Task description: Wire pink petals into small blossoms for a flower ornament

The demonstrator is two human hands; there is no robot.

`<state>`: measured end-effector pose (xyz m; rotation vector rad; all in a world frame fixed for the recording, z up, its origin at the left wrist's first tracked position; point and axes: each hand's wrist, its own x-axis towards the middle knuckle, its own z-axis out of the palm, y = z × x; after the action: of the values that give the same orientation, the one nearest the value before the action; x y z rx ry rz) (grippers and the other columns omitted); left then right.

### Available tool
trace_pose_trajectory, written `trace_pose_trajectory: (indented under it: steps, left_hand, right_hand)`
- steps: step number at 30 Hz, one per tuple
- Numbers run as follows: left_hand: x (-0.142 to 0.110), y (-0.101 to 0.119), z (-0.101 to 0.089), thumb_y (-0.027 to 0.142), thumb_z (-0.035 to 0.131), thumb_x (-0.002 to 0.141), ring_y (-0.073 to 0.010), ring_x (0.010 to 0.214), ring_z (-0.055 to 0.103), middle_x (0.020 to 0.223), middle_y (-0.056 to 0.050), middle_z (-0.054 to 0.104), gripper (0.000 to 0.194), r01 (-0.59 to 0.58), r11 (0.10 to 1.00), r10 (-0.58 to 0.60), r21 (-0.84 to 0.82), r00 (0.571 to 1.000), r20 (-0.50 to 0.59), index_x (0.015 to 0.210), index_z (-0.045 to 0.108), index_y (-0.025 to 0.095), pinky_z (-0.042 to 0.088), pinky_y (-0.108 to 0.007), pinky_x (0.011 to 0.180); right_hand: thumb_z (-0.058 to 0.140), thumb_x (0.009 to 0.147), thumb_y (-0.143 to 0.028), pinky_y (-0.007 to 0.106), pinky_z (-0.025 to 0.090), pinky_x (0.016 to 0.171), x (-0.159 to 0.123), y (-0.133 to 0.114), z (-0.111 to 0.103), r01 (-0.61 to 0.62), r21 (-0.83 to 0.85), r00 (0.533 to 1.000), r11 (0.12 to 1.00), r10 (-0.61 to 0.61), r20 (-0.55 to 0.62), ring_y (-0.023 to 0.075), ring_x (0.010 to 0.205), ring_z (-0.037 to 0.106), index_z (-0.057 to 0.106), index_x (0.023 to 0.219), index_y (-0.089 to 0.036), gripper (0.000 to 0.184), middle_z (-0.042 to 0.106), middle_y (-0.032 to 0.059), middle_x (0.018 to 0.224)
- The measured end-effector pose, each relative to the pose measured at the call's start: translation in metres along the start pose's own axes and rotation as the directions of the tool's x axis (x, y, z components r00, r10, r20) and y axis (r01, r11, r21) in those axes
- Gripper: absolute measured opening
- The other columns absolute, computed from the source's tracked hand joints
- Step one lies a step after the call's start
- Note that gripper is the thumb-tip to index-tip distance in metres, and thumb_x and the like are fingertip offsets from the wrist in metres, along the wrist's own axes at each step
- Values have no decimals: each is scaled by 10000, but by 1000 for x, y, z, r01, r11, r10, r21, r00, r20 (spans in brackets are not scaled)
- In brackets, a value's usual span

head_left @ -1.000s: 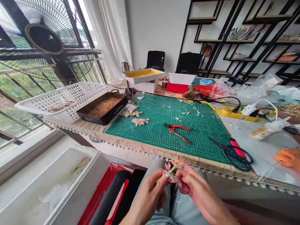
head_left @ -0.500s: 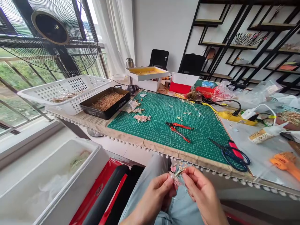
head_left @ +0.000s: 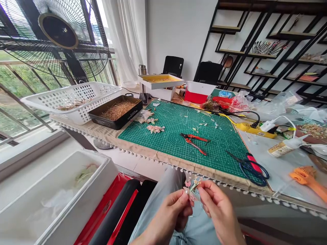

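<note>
Left hand (head_left: 170, 212) and right hand (head_left: 218, 212) are both closed in a pinch on a small pink flower sprig (head_left: 192, 187), holding it up between their fingertips above the person's jeans (head_left: 198, 231). A white foam box (head_left: 100, 183) sits near on the left. Just beyond the hands, the tabletop (head_left: 143, 152) carries a green cutting mat (head_left: 219, 149), with red-handled pliers (head_left: 194, 143) lying on it and pink flower pieces (head_left: 154, 129) near its left edge. Blue-handled scissors (head_left: 252, 172) lie at the mat's near right corner, and an orange tool (head_left: 304, 177) and a glue bottle (head_left: 282, 149) rest further right. Towards the far left are a black tray of pine needles (head_left: 114, 114) and a white basket (head_left: 71, 105). Nothing stands between the hands and the sprig.
</note>
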<state>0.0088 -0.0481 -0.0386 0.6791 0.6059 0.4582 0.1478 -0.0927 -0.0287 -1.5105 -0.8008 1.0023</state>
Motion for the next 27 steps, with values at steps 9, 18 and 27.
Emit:
trace_pose_trajectory:
  steps: [9, 18, 27]
  left_hand:
    - [-2, -5, 3, 654, 614, 773, -12, 369, 226, 618, 76, 387, 491, -24, 1000, 25, -16, 998, 65, 806, 479, 183, 79, -219, 395]
    - [-4, -5, 2, 646, 588, 799, -14, 382, 192, 611, 78, 366, 474, -37, 999, 38, -18, 998, 45, 810, 485, 184, 68, -218, 404]
    - [-5, -4, 4, 610, 638, 788, -12, 413, 196, 596, 80, 352, 465, -48, 999, 48, -6, 998, -32, 775, 473, 175, 61, -218, 428]
  right_hand:
    - [696, 790, -532, 188, 209, 426, 0, -5, 5, -115, 127, 992, 985, 108, 63, 66, 453, 260, 613, 850, -194, 353, 404, -76, 539]
    - [629, 838, -477, 216, 373, 526, -1, -8, 3, 97, -102, 995, 990, -100, -29, 116, 546, 452, 572, 750, -211, 286, 517, -45, 605]
    - [669, 800, -424, 201, 173, 423, 2, -11, 1, -37, 10, 995, 999, 36, 90, 72, 477, 192, 525, 704, -202, 282, 365, -89, 563]
